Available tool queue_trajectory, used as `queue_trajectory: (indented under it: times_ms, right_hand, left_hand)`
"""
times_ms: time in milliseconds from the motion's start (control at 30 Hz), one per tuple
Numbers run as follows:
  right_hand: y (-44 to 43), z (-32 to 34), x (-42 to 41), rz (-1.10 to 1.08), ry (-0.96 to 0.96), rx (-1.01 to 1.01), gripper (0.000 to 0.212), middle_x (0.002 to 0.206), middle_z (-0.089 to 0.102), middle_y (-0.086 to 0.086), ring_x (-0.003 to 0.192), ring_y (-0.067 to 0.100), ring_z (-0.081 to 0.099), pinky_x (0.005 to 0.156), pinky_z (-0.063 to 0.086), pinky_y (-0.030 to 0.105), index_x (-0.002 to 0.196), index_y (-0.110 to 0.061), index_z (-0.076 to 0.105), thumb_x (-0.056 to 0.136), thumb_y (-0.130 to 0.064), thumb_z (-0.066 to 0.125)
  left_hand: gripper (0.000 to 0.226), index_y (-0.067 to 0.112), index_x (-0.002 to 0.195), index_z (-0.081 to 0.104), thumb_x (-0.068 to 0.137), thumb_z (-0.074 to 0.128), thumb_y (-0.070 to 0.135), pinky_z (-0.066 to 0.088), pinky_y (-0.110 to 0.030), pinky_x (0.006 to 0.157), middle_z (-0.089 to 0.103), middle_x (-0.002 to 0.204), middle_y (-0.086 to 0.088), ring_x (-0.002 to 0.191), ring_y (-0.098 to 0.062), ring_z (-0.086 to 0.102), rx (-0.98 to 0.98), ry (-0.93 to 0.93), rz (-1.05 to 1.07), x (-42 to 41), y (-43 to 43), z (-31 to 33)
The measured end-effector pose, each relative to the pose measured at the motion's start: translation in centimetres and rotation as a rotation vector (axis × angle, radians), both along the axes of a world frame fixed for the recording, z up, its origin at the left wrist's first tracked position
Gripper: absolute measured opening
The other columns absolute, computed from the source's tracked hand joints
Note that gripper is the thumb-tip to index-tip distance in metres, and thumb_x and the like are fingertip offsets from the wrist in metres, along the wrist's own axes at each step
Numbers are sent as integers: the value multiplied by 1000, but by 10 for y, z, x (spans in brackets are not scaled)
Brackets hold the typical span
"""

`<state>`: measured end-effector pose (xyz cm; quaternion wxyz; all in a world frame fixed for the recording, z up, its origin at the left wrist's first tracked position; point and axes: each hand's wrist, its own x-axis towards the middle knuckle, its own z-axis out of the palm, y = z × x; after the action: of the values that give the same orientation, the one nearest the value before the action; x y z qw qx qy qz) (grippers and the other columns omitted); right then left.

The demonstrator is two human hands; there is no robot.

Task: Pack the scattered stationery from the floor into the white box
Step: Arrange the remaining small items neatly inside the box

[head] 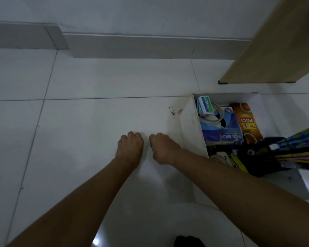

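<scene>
White tiled floor under and all around the fingers. Pale wooden cabinet far beyond and to the right.

White box just right of the right fingers, near wall leaning outward close against the right wrist. Crammed with a blue face mask pack, an orange tea carton and a small green-and-white carton, plus a striped bundle jutting over the rim.

Left hand and right hand side by side low over the floor, backs up, fingers curled under into fists. Impossible to tell whether anything lies inside.

Beyond the right fingers, beside the box corner: a tiny red-and-white piece and black specks, loose on the floor.

Likely trouble: scattering those specks with a broad sweep, being too small to pinch cleanly. Also nudging the leaning wall with the right forearm and spilling the overfull load.
</scene>
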<state>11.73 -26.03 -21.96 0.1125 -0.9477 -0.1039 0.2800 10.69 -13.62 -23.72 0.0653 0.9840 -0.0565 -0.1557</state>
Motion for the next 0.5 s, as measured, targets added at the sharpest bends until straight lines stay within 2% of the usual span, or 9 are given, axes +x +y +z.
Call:
queue_trajectory:
  times_ms: [133,267,500]
  right_hand:
    - [0,-1,-7,3,38,0,31,125,46,18,114,34,48,89,45,38,118,-4,49,88,-2,53]
    - [0,-3,-10,-23,46,10,30,125,45,18,114,35,48,89,45,37,118,-4,50,88,-1,52]
    - [0,-5,-7,-49,53,10,28,121,49,17,109,33,53,87,48,37,115,-5,51,88,-4,53]
  left_hand:
    - [28,-1,113,51,89,41,-10,45,-34,91,54,117,-21,107,-32,54,-75,54,44,4,11,-1]
    - [20,-3,107,56,90,45,-5,45,-35,90,56,114,-22,105,-32,55,-130,128,85,9,18,-3]
    - [33,-3,123,45,90,48,-2,40,-34,99,45,128,-22,117,-33,47,-57,224,-22,10,19,2]
